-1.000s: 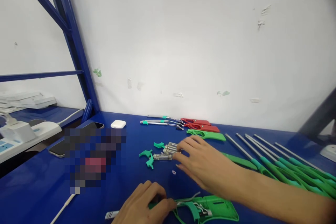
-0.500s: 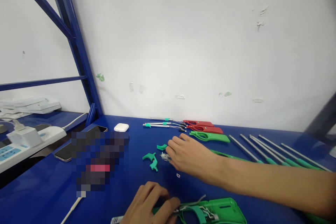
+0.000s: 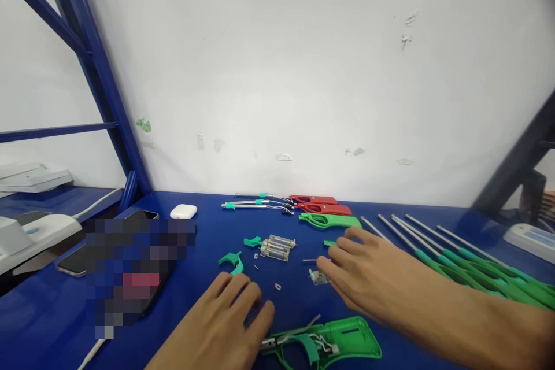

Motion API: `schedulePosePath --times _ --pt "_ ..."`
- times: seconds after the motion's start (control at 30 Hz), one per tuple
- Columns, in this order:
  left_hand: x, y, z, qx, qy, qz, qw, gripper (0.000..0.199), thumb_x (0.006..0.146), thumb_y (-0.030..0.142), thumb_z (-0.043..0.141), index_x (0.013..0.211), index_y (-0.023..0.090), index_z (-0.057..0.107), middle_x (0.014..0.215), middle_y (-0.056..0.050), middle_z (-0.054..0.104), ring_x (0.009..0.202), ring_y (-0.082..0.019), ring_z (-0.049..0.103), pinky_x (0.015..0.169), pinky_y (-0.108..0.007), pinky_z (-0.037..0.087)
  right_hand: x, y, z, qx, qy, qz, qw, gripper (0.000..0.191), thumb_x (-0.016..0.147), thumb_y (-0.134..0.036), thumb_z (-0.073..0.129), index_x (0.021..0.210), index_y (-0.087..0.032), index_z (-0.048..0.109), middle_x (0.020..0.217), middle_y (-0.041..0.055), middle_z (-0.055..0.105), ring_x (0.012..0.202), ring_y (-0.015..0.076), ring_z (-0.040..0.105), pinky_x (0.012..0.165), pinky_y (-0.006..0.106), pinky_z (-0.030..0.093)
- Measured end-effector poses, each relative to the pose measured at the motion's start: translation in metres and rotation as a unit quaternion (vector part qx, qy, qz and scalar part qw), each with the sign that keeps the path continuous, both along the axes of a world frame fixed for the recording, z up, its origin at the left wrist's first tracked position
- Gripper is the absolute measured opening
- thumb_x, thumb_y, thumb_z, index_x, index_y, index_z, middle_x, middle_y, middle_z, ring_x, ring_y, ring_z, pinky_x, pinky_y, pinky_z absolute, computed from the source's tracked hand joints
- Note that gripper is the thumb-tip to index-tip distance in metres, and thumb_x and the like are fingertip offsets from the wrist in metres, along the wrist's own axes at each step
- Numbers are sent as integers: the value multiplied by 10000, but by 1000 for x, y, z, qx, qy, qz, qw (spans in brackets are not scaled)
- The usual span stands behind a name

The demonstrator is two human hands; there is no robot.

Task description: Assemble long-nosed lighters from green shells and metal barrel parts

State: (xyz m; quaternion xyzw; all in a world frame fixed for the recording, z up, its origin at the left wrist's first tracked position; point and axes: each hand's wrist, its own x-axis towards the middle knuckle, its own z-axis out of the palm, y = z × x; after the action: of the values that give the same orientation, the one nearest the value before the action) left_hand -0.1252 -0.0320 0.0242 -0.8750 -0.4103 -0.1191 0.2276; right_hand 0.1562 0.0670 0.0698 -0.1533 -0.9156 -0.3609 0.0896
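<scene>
My left hand (image 3: 217, 324) hovers low over the blue table with fingers apart, holding nothing, beside a green lighter half-shell (image 3: 355, 341). Inside that shell lie a teal trigger (image 3: 310, 348), wires and metal parts. My right hand (image 3: 359, 269) has bent fingers closed around a clear plastic fuel tank (image 3: 319, 277), whose left end sticks out; the fingertips are partly hidden. A thin metal rod (image 3: 314, 260) and a green piece (image 3: 329, 243) lie by its fingers. Left of it, clear fuel tanks (image 3: 277, 247) sit together. Teal triggers (image 3: 233, 261) lie farther left, and small white bits (image 3: 278, 286) nearby.
Red lighter shells (image 3: 325, 209), a green lighter shell (image 3: 333, 221) and metal tubes with wires (image 3: 247, 206) line the back. Several long green lighters (image 3: 468, 272) lie at right. At left are a phone (image 3: 71, 260), a white earbud case (image 3: 183, 211) and a power strip (image 3: 47, 231).
My right hand has moved right, uncovering the clear fuel tanks. My left hand has let go of the lighter half-shell and lifted away to the left. The view has shifted right.
</scene>
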Motion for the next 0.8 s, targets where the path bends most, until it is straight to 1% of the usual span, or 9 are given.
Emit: schedulePosePath --times 0.03,0.1,0.13,0.23,0.3,0.47,0.57,0.67,0.8 --pt "4 8 4 -23 27 10 999 263 1009 175 638 1261 222 697 1140 -80 755 1070 -294 701 982 -455 550 1 -3 -1 0 9 4 1000 323 767 -227 887 878 -234 584 694 -39 624 630 200 576 683 395 420" --pt "11 27 6 -66 71 5 995 319 940 144 703 1254 200 705 1101 -88 756 1036 -297 716 926 -428 568 2 -9 -4 -6 26 12 1000 308 770 -239 887 885 -229 602 697 -38 642 634 204 593 701 401 439" --pt "13 37 5 -75 80 9 994 329 934 118 705 1255 192 704 1091 -86 754 1035 -287 720 919 -409 566 3 -11 -6 -11 31 16 999 299 772 -247 885 894 -225 613 702 -38 651 640 204 602 713 401 449" --pt "15 59 2 -79 90 0 993 296 949 97 703 1229 190 690 1058 -55 743 959 -239 729 851 -343 546 9 -16 -11 -19 43 19 999 279 770 -242 873 913 -215 635 714 -32 667 653 205 622 754 402 473" --pt "15 65 1 -79 98 -17 992 247 947 81 705 1161 203 688 1049 -28 737 922 -211 727 821 -317 528 14 -18 -13 -19 46 15 999 271 763 -222 859 922 -216 639 715 -30 671 655 207 629 774 402 483" --pt "22 62 0 -41 140 -47 988 128 985 57 651 1001 182 674 929 -34 722 794 -209 699 693 -330 484 19 -20 -11 -18 48 14 999 247 743 -180 808 918 -218 637 712 -30 665 649 214 632 781 416 499" --pt "27 56 -1 -17 170 -56 984 83 1019 107 621 1000 152 688 873 -51 707 745 -221 674 655 -359 475 21 -24 -8 -11 50 24 998 287 698 -136 735 962 -212 651 738 -23 674 663 233 642 814 456 503" --pt "30 52 -1 -8 187 -42 981 79 1012 129 634 1012 112 711 868 -75 713 736 -232 669 636 -374 478 23 -28 -5 -9 69 34 997 276 791 -88 597 1027 -221 649 780 -26 706 692 233 668 836 465 486" --pt "37 55 -4 -30 177 -14 984 51 1011 145 663 979 141 702 865 -66 723 745 -220 695 617 -347 496 24 -30 -7 -10 87 38 995 316 976 -46 377 997 -242 624 773 -33 702 679 211 669 818 458 465"
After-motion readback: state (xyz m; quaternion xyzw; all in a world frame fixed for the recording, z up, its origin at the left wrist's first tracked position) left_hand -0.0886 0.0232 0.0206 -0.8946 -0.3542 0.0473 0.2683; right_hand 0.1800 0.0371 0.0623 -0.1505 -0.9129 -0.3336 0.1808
